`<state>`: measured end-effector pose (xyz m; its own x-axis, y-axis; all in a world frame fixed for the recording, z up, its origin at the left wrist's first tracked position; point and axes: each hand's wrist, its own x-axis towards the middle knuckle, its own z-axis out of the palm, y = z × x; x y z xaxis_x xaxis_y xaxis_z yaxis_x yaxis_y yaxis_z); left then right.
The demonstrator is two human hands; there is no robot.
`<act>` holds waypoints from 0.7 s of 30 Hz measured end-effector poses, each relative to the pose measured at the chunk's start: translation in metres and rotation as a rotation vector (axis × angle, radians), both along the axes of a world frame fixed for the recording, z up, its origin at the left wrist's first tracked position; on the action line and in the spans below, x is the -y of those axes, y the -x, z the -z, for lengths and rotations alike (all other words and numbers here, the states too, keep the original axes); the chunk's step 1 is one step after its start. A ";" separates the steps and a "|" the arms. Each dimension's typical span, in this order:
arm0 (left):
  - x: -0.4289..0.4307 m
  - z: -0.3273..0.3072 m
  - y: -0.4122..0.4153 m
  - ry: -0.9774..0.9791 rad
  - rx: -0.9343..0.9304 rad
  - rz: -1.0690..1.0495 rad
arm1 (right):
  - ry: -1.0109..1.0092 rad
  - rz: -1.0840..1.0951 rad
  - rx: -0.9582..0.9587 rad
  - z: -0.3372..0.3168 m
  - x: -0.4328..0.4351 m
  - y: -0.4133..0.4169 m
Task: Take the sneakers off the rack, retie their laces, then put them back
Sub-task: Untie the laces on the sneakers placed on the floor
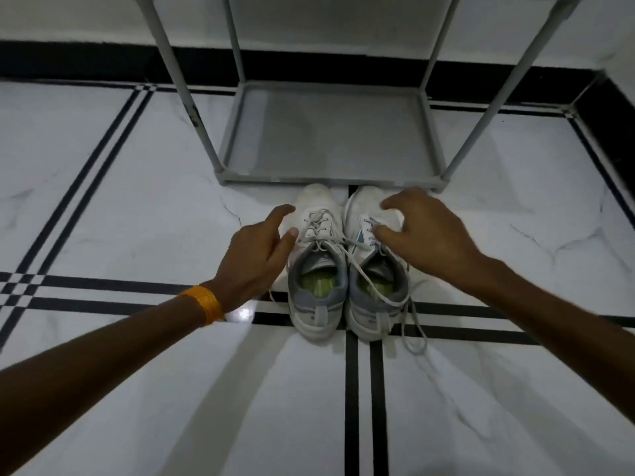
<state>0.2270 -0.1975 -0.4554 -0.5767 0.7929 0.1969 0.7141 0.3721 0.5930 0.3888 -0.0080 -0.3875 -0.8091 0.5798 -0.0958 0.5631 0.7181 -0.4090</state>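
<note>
Head view: two white and grey cloth sneakers side by side on marble floor, just before grey metal rack. Loose white laces. Left hand open beside. Right hand open, fingertips on tongue. Tying step. Next: pinch both lace ends.

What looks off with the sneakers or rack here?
Laces are undone on both sneakers: the right sneaker has loose laces trailing over the floor by its heel. One strand crosses from the left sneaker. The rack looks straight and undamaged.
</note>
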 end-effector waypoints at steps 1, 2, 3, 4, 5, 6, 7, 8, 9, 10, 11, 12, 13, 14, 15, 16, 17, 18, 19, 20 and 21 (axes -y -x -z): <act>-0.001 -0.001 0.001 -0.011 -0.026 0.024 | 0.126 -0.060 -0.016 -0.004 0.010 0.010; -0.003 0.000 0.001 -0.005 -0.034 0.053 | 0.247 -0.094 0.019 -0.001 0.021 0.018; -0.005 0.004 0.002 0.016 -0.024 0.077 | 0.310 -0.098 0.060 0.005 0.028 0.026; -0.006 0.007 0.001 0.038 -0.007 0.094 | 0.332 -0.078 0.082 0.010 0.034 0.031; -0.008 0.010 0.001 0.056 0.015 0.100 | 0.348 -0.041 0.093 0.014 0.036 0.034; -0.010 0.012 -0.001 0.061 0.043 0.092 | 0.378 0.003 0.087 0.018 0.037 0.036; -0.011 0.011 -0.002 0.059 0.076 0.073 | 0.415 0.044 0.071 0.020 0.037 0.036; -0.012 0.011 -0.003 0.060 0.107 0.051 | 0.437 0.072 0.047 0.022 0.037 0.036; -0.013 0.011 -0.004 0.065 0.127 0.029 | 0.444 0.087 0.029 0.023 0.037 0.035; -0.012 0.011 -0.004 0.065 0.133 0.010 | 0.450 0.101 0.019 0.026 0.037 0.036; -0.011 0.012 -0.006 0.057 0.126 -0.005 | 0.463 0.119 0.017 0.029 0.037 0.037; -0.010 0.013 -0.007 0.044 0.109 -0.023 | 0.493 0.150 0.018 0.030 0.037 0.038; -0.009 0.015 -0.009 0.033 0.082 -0.046 | 0.536 0.190 0.016 0.033 0.035 0.039; -0.008 0.016 -0.012 0.031 0.044 -0.074 | 0.584 0.231 0.008 0.034 0.032 0.041; -0.007 0.016 -0.014 0.039 0.010 -0.101 | 0.625 0.270 0.001 0.036 0.030 0.042; -0.007 0.016 -0.016 0.051 -0.010 -0.122 | 0.648 0.304 -0.004 0.037 0.030 0.044; -0.009 0.015 -0.017 0.062 -0.003 -0.145 | 0.652 0.328 -0.012 0.039 0.031 0.045; -0.010 0.015 -0.018 0.066 0.039 -0.175 | 0.641 0.336 -0.024 0.041 0.032 0.045; -0.011 0.013 -0.019 0.059 0.110 -0.211 | 0.609 0.329 -0.043 0.042 0.034 0.045; -0.012 0.012 -0.017 0.052 0.206 -0.247 | 0.578 0.317 -0.068 0.044 0.036 0.043; -0.012 0.010 -0.015 0.049 0.310 -0.276 | 0.563 0.307 -0.093 0.045 0.037 0.041</act>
<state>0.2424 -0.1859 -0.4657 -0.7947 0.6047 -0.0535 0.3741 0.5572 0.7413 0.3479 -0.0447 -0.4323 -0.6339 0.6679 -0.3900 0.6525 0.1912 -0.7332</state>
